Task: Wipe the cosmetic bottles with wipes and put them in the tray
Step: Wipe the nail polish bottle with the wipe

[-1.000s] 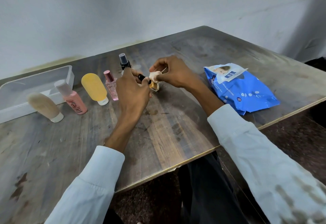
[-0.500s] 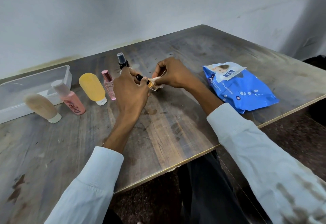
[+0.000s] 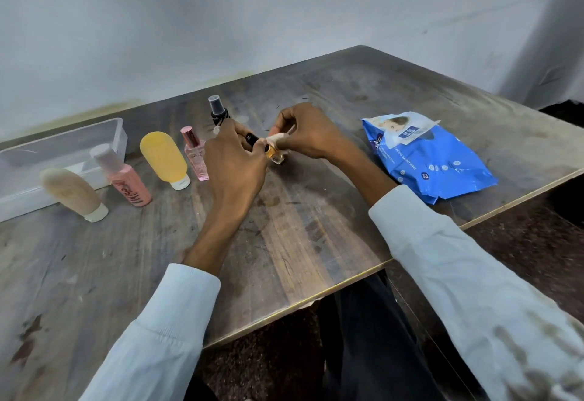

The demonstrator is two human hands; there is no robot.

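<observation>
Two pale sleeves reach forward over the near edge of the worn wooden tabletop (image 3: 294, 242). Past them, at the middle of the tabletop, the left hand (image 3: 235, 167) has its fingers curled around a small amber bottle (image 3: 274, 155) with a black cap, held tilted just above the wood. The right hand (image 3: 308, 135) meets it from the other side, its fingers pinching a crumpled white wipe (image 3: 278, 141) pressed against the bottle. To the right lies a blue wipes pack (image 3: 429, 163) with its flap peeled open. Left of the hands stand a beige tube (image 3: 74, 193) on its cap, a pink bottle (image 3: 126, 181) leaning with a white cap, a yellow tube (image 3: 164, 157) on its cap, and a small pink perfume bottle (image 3: 196, 157). Just behind the left hand rises a black spray bottle (image 3: 218, 111) with a clear cap. Farther left, near the wall, sits the clear plastic tray (image 3: 121, 138); no bottles show inside it.
</observation>
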